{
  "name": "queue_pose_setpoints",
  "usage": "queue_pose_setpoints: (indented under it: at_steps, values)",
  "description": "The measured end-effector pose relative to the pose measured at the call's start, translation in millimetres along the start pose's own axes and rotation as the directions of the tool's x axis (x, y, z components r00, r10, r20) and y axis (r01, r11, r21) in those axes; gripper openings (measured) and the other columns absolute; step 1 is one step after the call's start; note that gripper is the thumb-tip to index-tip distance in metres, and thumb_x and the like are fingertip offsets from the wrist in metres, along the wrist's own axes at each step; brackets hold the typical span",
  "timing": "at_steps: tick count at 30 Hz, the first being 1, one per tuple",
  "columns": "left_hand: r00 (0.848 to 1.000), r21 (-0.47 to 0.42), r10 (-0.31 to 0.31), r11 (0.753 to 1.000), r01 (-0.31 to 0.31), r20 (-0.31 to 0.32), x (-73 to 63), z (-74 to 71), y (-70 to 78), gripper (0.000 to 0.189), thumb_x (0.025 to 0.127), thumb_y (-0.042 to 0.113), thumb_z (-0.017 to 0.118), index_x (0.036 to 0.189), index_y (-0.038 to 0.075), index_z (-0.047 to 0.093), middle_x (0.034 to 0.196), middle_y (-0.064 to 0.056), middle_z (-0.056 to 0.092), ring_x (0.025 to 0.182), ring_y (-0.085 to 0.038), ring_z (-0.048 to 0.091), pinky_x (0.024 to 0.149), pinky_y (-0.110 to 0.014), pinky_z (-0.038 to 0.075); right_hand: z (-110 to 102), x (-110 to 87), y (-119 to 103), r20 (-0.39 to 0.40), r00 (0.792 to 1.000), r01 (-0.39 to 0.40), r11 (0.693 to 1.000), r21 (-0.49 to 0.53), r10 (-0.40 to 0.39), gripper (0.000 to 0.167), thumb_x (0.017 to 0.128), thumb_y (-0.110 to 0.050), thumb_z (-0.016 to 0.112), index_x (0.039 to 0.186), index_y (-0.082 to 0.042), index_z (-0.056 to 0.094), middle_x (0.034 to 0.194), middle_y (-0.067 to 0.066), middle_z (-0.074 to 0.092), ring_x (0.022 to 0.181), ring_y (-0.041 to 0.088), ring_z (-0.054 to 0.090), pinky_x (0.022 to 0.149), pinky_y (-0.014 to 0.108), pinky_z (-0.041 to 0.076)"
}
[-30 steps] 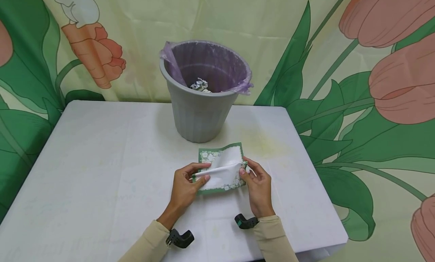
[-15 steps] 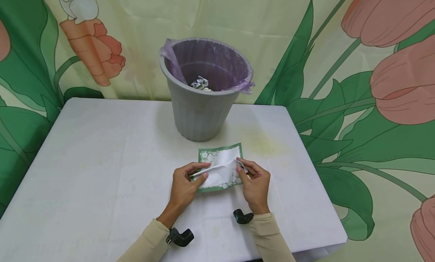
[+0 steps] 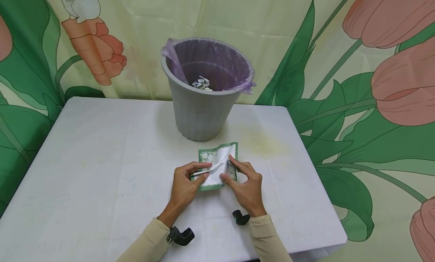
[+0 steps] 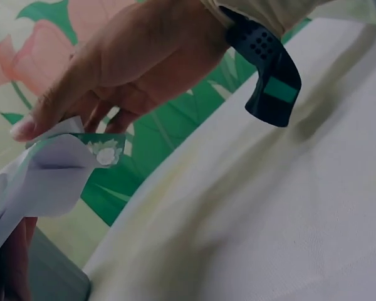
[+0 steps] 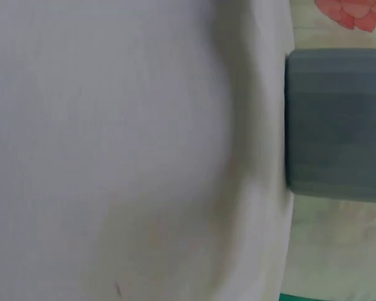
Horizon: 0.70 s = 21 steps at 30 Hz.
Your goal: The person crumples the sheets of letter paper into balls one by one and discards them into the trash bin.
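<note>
A sheet of paper (image 3: 217,170), white with a green floral border, is held up over the table between both hands. The left hand (image 3: 186,182) pinches its left edge with the thumb in front and fingers behind. Thumb and fingertips of the right hand (image 3: 247,183) grip the right part, where creases run across the sheet. In the left wrist view, the paper (image 4: 59,175) bends into a fold, with the right hand (image 4: 135,59) above it and part of the left hand (image 4: 15,260) dark below. No hand shows in the right wrist view.
Behind the paper stands a grey bin (image 3: 202,116) with a purple liner (image 3: 217,60). Crumpled paper (image 3: 201,83) lies inside it. A white cloth covers the table (image 3: 102,160); a printed curtain (image 3: 272,20) hangs behind.
The right hand has moved left along the paper, gathering its right side into creases, so the sheet looks narrower. The left hand keeps its hold in nearly the same place.
</note>
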State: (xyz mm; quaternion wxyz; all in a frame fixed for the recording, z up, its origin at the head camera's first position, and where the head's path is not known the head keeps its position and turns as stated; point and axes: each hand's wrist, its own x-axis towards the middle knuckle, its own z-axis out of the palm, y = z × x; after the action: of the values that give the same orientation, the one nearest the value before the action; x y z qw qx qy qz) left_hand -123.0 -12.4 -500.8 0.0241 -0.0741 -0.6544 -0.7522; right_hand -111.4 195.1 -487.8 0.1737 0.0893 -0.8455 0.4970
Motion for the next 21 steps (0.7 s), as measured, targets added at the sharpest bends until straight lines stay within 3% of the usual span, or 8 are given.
queue_pose_setpoints:
  at_steps: [4, 10, 14, 21]
  values:
    - [1.0, 0.004, -0.015, 1.0, 0.015, 0.013, 0.0, -0.9, -0.1, 0.029, 0.091, -0.008, 0.077, 0.112, 0.011, 0.082, 0.115, -0.006, 0.081, 0.116, -0.015, 0.075, 0.089, -0.02, 0.059, 3.2, -0.3, -2.9, 0.03, 0.999, -0.039, 0.998, 0.054, 0.038, 0.074, 0.077, -0.021, 0.098, 0.144, -0.026, 0.068, 0.13, 0.001, 0.073, 0.124, 0.016, 0.065, 0.111, 0.027, 0.049]
    - [0.998, -0.02, -0.038, 0.999, 0.039, 0.051, -1.3, -1.6, -2.1, 0.028, 0.092, -0.007, 0.077, 0.116, 0.008, 0.08, 0.118, -0.008, 0.081, 0.121, -0.015, 0.072, 0.088, -0.02, 0.059, 10.2, 2.5, -7.5, 0.119, 0.991, -0.084, 0.969, 0.231, 0.057, 0.063, 0.084, -0.01, 0.092, 0.143, -0.02, 0.069, 0.132, 0.005, 0.072, 0.128, 0.018, 0.064, 0.117, 0.026, 0.045]
    - [0.997, -0.034, -0.048, 0.998, 0.05, 0.054, -2.0, -0.3, -1.9, 0.027, 0.092, -0.005, 0.078, 0.115, 0.008, 0.08, 0.118, -0.009, 0.081, 0.118, -0.014, 0.073, 0.085, -0.019, 0.059, 14.0, 4.0, -9.8, 0.141, 0.989, -0.078, 0.945, 0.318, 0.034, 0.056, 0.087, -0.002, 0.087, 0.139, -0.013, 0.071, 0.127, 0.013, 0.073, 0.124, 0.019, 0.067, 0.111, 0.023, 0.05]
    - [1.0, -0.055, -0.013, 0.998, 0.014, 0.025, -1.1, 2.2, 1.5, 0.026, 0.09, -0.008, 0.079, 0.111, 0.006, 0.081, 0.113, -0.012, 0.08, 0.115, -0.015, 0.073, 0.086, -0.021, 0.058, 18.8, 4.7, -12.1, 0.109, 0.994, -0.055, 0.928, 0.368, 0.016, 0.043, 0.087, 0.002, 0.083, 0.129, -0.006, 0.076, 0.118, 0.017, 0.078, 0.119, 0.019, 0.072, 0.099, 0.022, 0.057]
